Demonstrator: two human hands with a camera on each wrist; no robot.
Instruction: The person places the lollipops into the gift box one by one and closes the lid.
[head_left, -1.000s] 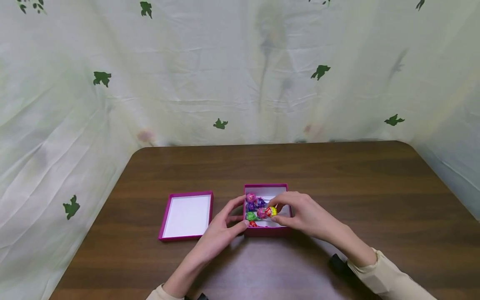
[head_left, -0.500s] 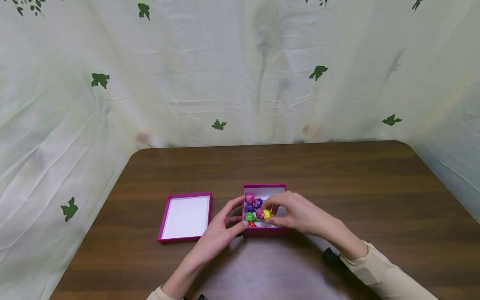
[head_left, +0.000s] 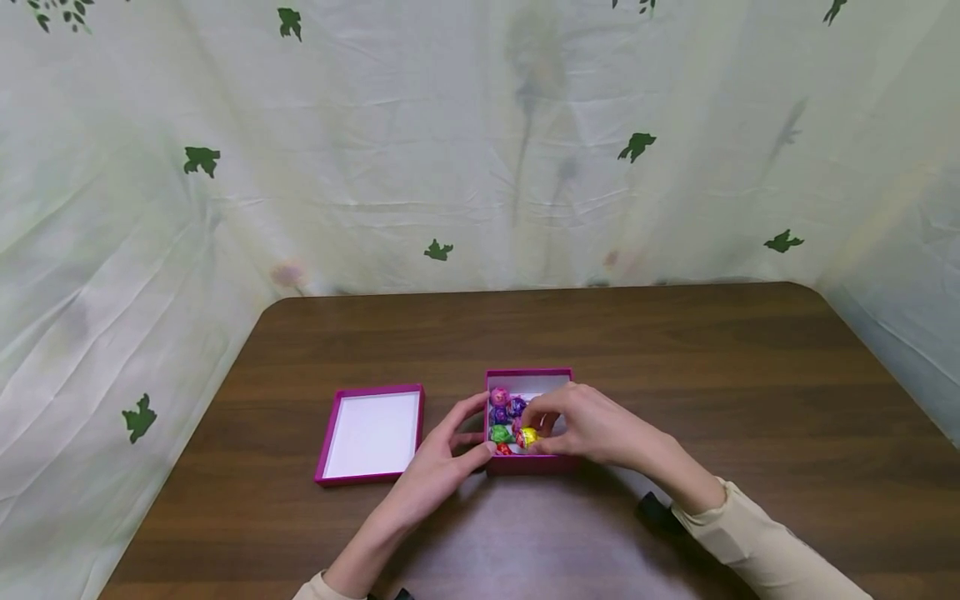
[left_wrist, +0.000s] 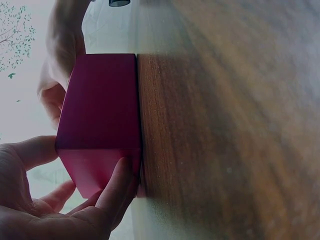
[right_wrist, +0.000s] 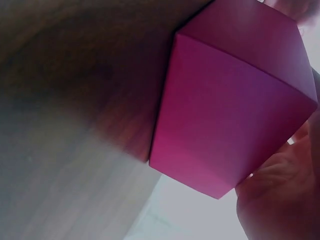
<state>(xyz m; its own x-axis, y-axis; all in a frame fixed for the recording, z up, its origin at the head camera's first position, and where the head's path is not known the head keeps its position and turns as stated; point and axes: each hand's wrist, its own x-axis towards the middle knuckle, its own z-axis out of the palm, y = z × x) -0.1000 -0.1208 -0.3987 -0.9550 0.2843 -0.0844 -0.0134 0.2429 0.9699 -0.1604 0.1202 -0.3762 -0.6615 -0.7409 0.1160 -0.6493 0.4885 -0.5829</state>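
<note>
A magenta box [head_left: 529, 373] with a white inside stands on the table, its top uncovered. Round candies in shiny wrappers lie along its left part: a pink candy [head_left: 500, 397], purple ones, a green candy [head_left: 501, 434] and a red candy [head_left: 504, 449]. My left hand [head_left: 437, 467] holds the box by its left side, thumb at the near corner and fingers along the wall, as the left wrist view shows. Reaching in over the right wall, my right hand [head_left: 600, 425] pinches a yellow-and-red candy [head_left: 528, 437] between thumb and fingers. The right wrist view shows mostly the box's outer walls.
To the left of the box lies its magenta lid [head_left: 375, 433], white inside facing up. The brown wooden table [head_left: 690, 358] extends around both. A pale curtain [head_left: 360, 150] with green leaf shapes hangs behind the far edge.
My right hand has moved a little left and toward me inside the box, carrying the yellow-and-red candy beside the green one. My left hand stays at the box.
</note>
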